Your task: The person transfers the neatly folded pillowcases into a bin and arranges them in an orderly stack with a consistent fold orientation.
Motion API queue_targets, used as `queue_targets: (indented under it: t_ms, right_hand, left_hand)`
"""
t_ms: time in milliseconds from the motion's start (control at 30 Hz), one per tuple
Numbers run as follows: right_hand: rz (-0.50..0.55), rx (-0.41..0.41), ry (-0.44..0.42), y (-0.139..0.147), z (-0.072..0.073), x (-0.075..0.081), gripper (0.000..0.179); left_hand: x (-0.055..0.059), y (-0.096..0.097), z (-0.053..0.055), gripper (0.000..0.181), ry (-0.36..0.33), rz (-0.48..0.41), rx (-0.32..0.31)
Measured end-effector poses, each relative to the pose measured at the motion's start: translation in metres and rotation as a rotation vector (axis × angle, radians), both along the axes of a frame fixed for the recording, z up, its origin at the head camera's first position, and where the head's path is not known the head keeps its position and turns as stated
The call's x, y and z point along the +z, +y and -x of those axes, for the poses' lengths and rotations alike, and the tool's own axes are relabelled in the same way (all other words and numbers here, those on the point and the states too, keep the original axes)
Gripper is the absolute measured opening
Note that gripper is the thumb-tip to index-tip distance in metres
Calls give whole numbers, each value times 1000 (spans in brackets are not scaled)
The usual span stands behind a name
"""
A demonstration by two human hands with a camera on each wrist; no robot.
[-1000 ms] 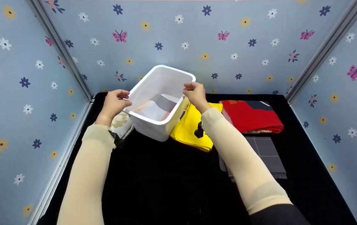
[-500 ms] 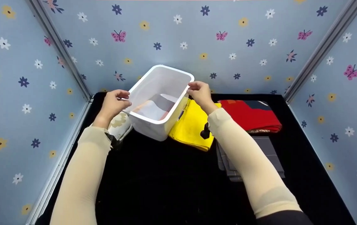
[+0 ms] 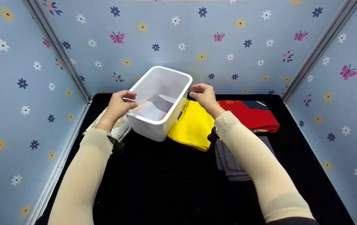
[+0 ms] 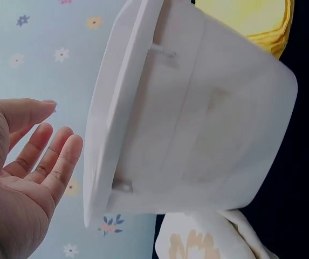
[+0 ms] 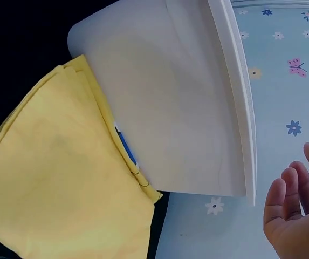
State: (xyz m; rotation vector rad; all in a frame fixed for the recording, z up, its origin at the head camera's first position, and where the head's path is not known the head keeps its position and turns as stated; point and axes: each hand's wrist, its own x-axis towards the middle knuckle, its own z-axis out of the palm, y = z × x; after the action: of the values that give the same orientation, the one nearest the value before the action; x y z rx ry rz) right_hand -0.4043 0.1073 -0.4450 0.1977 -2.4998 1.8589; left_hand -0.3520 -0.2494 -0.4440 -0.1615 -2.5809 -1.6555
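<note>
A white plastic bin stands at the back of the black table, its rim facing up. Inside it something with white, grey and orange-pink patches shows at the bottom. My left hand hovers by the left rim; in the left wrist view its loosely bent fingers are apart from the bin and hold nothing. Just off the right rim is my right hand, also holding nothing, its fingers relaxed and clear of the bin in the right wrist view. A folded yellow cloth lies against the bin's right side.
To the right lie a folded red cloth and, nearer, folded grey checked cloths. A white cloth with beige print lies left of the bin, partly hidden by my left arm. Flower-patterned walls enclose the black table.
My right hand has let go of the bin's right rim and moved slightly right. The left hand has come off the left rim and shifted a little right. The bin stays put.
</note>
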Motion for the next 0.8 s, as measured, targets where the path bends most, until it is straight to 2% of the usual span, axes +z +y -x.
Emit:
queue_targets:
  t_ms: [500, 800]
  right_hand:
    - [-8, 15, 17, 21, -17, 2, 30]
    - [-20, 16, 35, 34, -27, -2, 29]
  left_hand:
    - [2, 35, -4, 39, 29, -18, -75]
    - [2, 52, -9, 38, 20, -41, -109]
